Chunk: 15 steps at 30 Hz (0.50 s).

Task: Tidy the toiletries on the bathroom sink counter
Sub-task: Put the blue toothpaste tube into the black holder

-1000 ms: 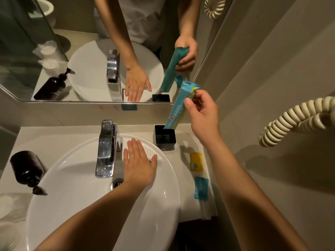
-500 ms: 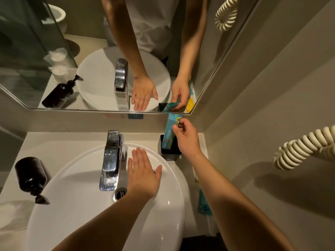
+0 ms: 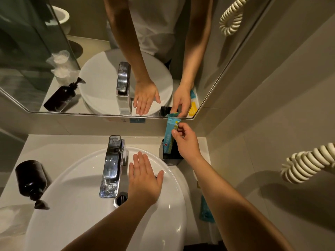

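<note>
The right hand point(image 3: 186, 142) pinches a long blue packet point(image 3: 171, 134) with yellow bits, standing in the black cup point(image 3: 169, 158) far right. The left hand point(image 3: 145, 178) lies flat and open on the sink point(image 3: 72, 205).

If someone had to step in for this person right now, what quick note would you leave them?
Right hand: grip pinching the blue packet, which stands with its lower end in the black holder at the back right of the counter.
Left hand: open, flat over the sink, holding nothing.
Done: the packet is in the holder, not yet released.
Left: let go; a teal packet lies on the counter's right edge, partly hidden by the right arm. The dark pump bottle stands left of the basin.
</note>
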{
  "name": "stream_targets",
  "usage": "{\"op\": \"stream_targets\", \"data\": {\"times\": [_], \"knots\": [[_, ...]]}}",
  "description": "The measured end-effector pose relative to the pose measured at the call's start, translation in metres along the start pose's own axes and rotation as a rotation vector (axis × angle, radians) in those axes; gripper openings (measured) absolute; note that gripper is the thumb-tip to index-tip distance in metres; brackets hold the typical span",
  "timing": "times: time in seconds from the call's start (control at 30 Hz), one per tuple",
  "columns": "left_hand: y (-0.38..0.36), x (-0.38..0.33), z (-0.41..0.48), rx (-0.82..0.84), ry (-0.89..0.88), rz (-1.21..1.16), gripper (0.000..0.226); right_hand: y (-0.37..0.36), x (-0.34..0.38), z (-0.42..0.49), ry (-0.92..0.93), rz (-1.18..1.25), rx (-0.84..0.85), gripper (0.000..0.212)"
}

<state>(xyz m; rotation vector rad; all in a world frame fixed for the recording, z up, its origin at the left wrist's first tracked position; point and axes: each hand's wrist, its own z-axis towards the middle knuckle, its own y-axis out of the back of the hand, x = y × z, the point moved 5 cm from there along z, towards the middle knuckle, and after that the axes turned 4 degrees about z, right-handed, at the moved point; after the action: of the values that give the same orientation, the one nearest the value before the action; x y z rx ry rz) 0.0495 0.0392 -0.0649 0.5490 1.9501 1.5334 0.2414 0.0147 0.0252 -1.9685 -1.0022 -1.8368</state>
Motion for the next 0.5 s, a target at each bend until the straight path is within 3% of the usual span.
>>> {"op": "stream_targets", "data": {"times": [0.5], "knots": [[-0.002, 0.000, 0.000, 0.044, 0.017, -0.002, 0.089, 0.025, -0.013, -0.009, 0.000, 0.026, -0.055, 0.023]]}}
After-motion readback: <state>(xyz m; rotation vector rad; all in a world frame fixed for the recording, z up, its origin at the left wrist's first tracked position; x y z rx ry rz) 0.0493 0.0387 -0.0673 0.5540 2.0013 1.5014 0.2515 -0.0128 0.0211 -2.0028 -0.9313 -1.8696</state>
